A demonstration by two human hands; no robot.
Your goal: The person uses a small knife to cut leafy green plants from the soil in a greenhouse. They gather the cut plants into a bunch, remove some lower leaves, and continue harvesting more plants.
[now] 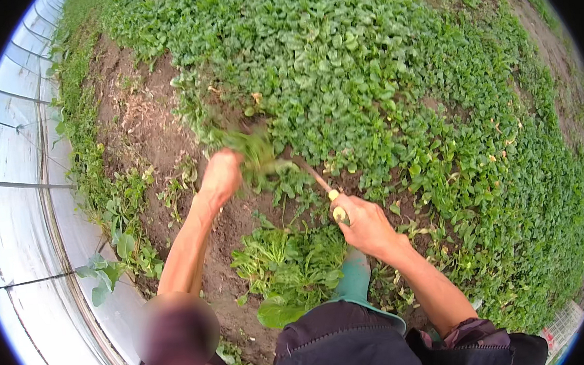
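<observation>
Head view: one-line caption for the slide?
Left hand grips a bunch of leafy greens while the right hand holds a yellow-handled tool over a cut pile.

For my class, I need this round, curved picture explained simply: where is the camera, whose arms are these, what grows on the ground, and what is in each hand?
The camera sits on a person's head and looks down, so the two bare arms rising from the bottom edge are that person's own. Its very wide lens bends the picture into a circle. The ground is brown soil covered by a bed of low leafy greens. The left hand grips a bunch of leaves, blurred by motion. The right hand holds a tool with a yellowish handle; its working end is hidden among the plants. A heap of cut greens lies by a green boot. At the left runs a white plastic wall with thin hoops.
</observation>
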